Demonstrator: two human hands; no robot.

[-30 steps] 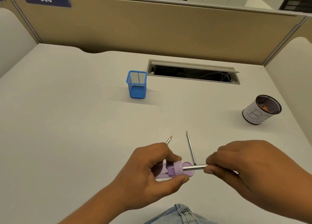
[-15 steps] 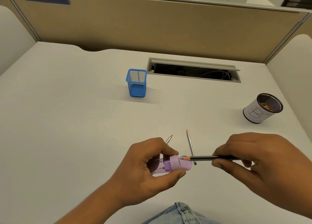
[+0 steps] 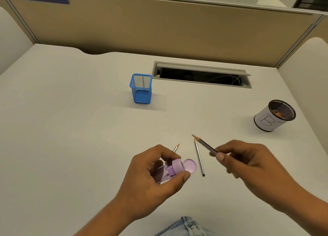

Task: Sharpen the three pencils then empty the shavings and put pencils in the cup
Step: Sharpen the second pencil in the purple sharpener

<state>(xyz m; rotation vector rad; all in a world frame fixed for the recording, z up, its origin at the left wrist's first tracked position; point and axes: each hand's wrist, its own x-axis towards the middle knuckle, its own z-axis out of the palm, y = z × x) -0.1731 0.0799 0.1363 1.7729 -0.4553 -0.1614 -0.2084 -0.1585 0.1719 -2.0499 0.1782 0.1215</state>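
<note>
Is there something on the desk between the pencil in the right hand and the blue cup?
Nothing visible. The pencil in the right hand points up and left, and the desk between its tip and the blue cup is bare. The other two pencils lie nearer the person.

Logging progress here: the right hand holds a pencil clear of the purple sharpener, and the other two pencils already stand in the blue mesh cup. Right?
Not quite. The head view shows the blue mesh cup empty; the other two pencils lie on the desk. The right hand does hold a pencil clear of the purple sharpener.
</note>
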